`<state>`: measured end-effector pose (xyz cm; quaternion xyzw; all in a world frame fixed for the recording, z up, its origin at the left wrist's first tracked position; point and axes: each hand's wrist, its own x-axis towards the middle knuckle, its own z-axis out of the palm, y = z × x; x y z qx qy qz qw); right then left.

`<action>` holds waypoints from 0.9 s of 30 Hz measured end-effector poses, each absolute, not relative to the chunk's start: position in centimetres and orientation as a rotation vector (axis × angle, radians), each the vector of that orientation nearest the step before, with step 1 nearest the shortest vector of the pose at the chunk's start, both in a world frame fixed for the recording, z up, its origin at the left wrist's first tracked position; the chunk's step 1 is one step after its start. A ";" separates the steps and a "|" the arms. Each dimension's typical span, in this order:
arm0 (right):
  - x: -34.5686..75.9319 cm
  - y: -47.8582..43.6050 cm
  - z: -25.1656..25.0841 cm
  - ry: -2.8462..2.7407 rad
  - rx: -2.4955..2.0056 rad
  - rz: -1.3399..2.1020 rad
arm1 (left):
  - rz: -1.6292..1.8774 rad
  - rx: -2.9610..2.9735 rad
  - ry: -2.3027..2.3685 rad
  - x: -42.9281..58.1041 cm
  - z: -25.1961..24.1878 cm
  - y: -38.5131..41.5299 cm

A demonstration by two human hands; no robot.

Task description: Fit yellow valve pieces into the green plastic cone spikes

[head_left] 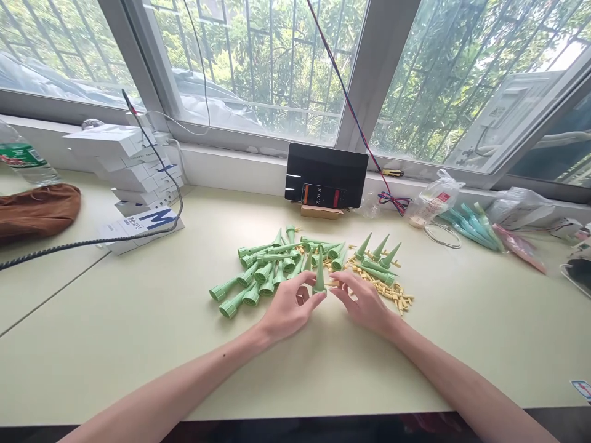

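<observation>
Between the thumb and fingers of my left hand (287, 306) a green plastic cone spike (319, 275) stands upright, tip up, its wide base low near the table. My right hand (367, 306) is just to its right, fingertips pinched at a small yellow plastic piece (331, 283) against the cone's side; whether the piece sits in the cone I cannot tell. Beyond my left hand lies a pile of green cone spikes (252, 274), mostly on their sides. Past my right hand is a heap of small yellow pieces (390, 290), with a few cones standing upright (379, 247) behind it.
A dark tablet (325, 169) with a phone (318, 195) showing a timer leans by the window. White boxes (138, 163), a black cable (120, 237), a brown cloth (41, 212) and a bottle (23, 157) are at left. Plastic bags (434, 200) lie at right.
</observation>
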<state>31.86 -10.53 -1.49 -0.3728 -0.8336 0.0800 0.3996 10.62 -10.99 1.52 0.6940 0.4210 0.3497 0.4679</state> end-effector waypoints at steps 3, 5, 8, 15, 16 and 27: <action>31.9 -10.4 -1.4 -2.088 -0.922 0.202 | 0.866 1.676 1.042 10.6 1.7 -11.1; 31.9 -10.4 -1.4 -2.084 -0.897 0.199 | 0.880 1.669 1.044 10.7 1.7 -11.2; 31.8 -10.3 -1.5 -2.108 -0.868 0.193 | 0.877 1.678 1.039 10.7 1.6 -11.3; 31.7 -10.3 -1.8 -2.150 -0.886 0.177 | 0.855 1.729 1.036 10.6 1.5 -11.2; 31.7 -10.3 -1.8 -2.154 -0.893 0.181 | 0.853 1.733 1.037 10.6 1.5 -11.2; 31.7 -10.3 -2.3 -2.234 -0.945 0.174 | 0.858 1.768 1.018 10.6 1.5 -11.3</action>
